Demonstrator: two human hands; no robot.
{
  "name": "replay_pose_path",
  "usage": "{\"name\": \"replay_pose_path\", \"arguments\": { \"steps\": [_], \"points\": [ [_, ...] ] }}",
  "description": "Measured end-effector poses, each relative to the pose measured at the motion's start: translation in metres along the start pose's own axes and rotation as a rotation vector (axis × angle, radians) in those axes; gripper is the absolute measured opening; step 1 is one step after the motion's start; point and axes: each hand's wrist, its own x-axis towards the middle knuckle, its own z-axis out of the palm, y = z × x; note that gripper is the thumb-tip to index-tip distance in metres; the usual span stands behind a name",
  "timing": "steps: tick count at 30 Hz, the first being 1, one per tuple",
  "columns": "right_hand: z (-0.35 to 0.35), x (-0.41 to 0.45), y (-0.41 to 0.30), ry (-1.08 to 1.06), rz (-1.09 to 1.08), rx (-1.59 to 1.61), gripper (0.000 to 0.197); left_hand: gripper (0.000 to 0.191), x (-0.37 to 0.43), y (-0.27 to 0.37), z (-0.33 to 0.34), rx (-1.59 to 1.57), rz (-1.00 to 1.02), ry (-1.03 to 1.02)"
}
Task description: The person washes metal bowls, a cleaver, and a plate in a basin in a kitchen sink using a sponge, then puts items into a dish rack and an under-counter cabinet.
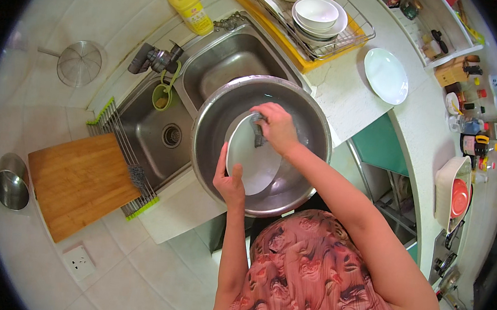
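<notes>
A large round stainless steel basin stands before me, partly over the double sink. Inside it, my left hand grips the left rim of a white oval dish, thumb on the inner face. My right hand holds a grey scrubbing cloth or pad against the upper part of the dish. The dish is tilted, and its far edge is partly hidden by my right hand.
Left lie the sink bowl, a roll-up steel rack and a wooden cutting board. Beyond stand a yellow pump bottle and a dish rack with white bowls. An oval white plate rests on the right counter.
</notes>
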Motion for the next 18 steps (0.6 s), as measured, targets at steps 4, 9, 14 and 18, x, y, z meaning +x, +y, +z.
{"name": "replay_pose_path", "arguments": {
  "steps": [4, 9, 14, 18],
  "points": [
    [-0.012, -0.003, 0.013, -0.068, 0.213, -0.07, 0.028, 0.067, -0.003, 0.009, -0.002, 0.014, 0.031, -0.054],
    [-0.006, 0.002, -0.02, -0.024, -0.18, -0.171, 0.026, 0.061, 0.017, 0.027, -0.017, 0.175, -0.188, -0.178],
    [0.013, -0.003, -0.061, -0.102, -0.691, -0.174, 0.021, 0.05, 0.018, 0.004, -0.017, 0.211, -0.236, -0.117],
    [0.016, -0.004, -0.041, -0.14, -0.548, -0.218, 0.018, 0.038, 0.008, 0.007, -0.006, 0.33, -0.272, 0.045]
  ]
}}
